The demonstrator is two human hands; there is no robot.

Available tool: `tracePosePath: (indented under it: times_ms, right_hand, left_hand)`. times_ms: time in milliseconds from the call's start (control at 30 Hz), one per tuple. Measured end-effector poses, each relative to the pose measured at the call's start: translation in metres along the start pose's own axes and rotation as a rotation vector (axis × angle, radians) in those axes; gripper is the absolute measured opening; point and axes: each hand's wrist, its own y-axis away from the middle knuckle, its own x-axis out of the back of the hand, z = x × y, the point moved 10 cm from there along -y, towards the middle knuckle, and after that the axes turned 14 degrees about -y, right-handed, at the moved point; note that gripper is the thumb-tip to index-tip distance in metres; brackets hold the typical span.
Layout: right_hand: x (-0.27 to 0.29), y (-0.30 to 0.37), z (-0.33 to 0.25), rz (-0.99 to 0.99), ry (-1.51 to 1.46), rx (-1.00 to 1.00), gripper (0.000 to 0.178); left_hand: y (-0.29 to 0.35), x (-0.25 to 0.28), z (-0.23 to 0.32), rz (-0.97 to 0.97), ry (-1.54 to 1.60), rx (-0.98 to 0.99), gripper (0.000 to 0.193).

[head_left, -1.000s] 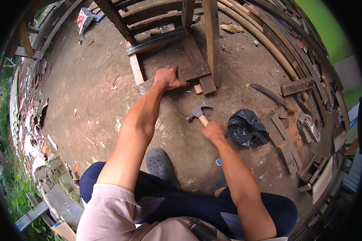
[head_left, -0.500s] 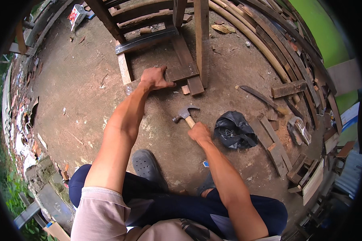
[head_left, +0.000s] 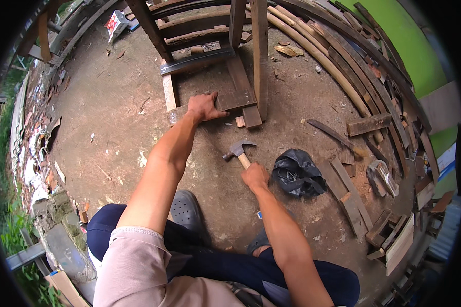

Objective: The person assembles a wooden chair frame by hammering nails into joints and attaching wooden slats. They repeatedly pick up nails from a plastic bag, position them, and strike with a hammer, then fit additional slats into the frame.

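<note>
My left hand (head_left: 205, 107) grips the front board (head_left: 236, 100) of a wooden frame, with the thumb stretched along its near edge. The frame's dark crossbar (head_left: 197, 61) lies behind it, and a wooden post (head_left: 259, 61) stands at its right. A small wood block (head_left: 240, 122) rests by the board's right end. Lower down, my right hand (head_left: 255, 175) is wrapped round the wooden handle of a claw hammer (head_left: 237, 149). The hammer's head is apart from the board, above the ground. Beside my right hand sits a black plastic bag (head_left: 298, 181) with thin metal pieces, seemingly nails, inside.
A machete-like blade (head_left: 333, 134) lies at the right, near a short plank (head_left: 369, 124). Long bamboo poles (head_left: 322, 56) and boards curve along the far right. More planks (head_left: 346, 197) lie beyond the bag. Rubble (head_left: 61, 215) lines the left edge.
The whole view has shifted slightly, so the frame and ground appear a little lower and further right. Both hands keep their holds on the board and the hammer.
</note>
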Motion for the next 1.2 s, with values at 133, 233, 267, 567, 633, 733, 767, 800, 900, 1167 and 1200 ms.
tracePosePath:
  times_ms: [133, 233, 267, 567, 633, 733, 767, 800, 900, 1167, 1200]
  right_hand:
    - [-0.001, 0.009, 0.006, 0.097, 0.068, 0.028, 0.035]
    - [-0.007, 0.012, 0.013, 0.067, 0.134, 0.036, 0.034]
    - [-0.010, 0.011, 0.018, 0.039, 0.164, 0.032, 0.034]
    - [-0.061, 0.026, 0.018, -0.290, 0.293, -0.109, 0.051]
    - [-0.074, 0.028, 0.022, -0.347, 0.335, -0.119, 0.056]
    - [-0.092, 0.015, 0.034, -0.368, 0.413, -0.117, 0.060]
    - [-0.091, 0.010, 0.039, -0.360, 0.440, -0.127, 0.060]
    - [-0.094, 0.015, 0.035, -0.409, 0.473, -0.109, 0.060]
    - [-0.095, 0.029, 0.019, -0.490, 0.530, -0.080, 0.059]
    - [-0.067, 0.053, -0.113, -0.318, 0.439, 0.323, 0.040]
    - [-0.056, 0.057, -0.129, -0.272, 0.383, 0.343, 0.040]
  left_hand:
    - [0.009, -0.002, -0.001, 0.059, -0.060, 0.084, 0.103]
    - [0.021, 0.001, 0.004, 0.150, -0.025, 0.171, 0.102]
    - [0.024, 0.004, 0.011, 0.183, -0.044, 0.184, 0.103]
    - [0.025, 0.001, 0.003, -0.163, -0.027, 0.179, 0.116]
    - [0.031, 0.000, 0.004, -0.239, 0.009, 0.177, 0.118]
    - [0.038, 0.010, 0.007, -0.288, -0.006, 0.137, 0.123]
    - [0.038, 0.013, 0.010, -0.299, 0.027, 0.124, 0.120]
    - [0.042, 0.011, 0.005, -0.320, 0.054, 0.120, 0.118]
    - [0.049, 0.007, -0.009, -0.426, 0.077, 0.072, 0.112]
    - [0.069, 0.038, -0.047, -0.422, -0.076, 0.108, 0.076]
    - [0.074, 0.050, -0.046, -0.416, -0.066, 0.106, 0.076]
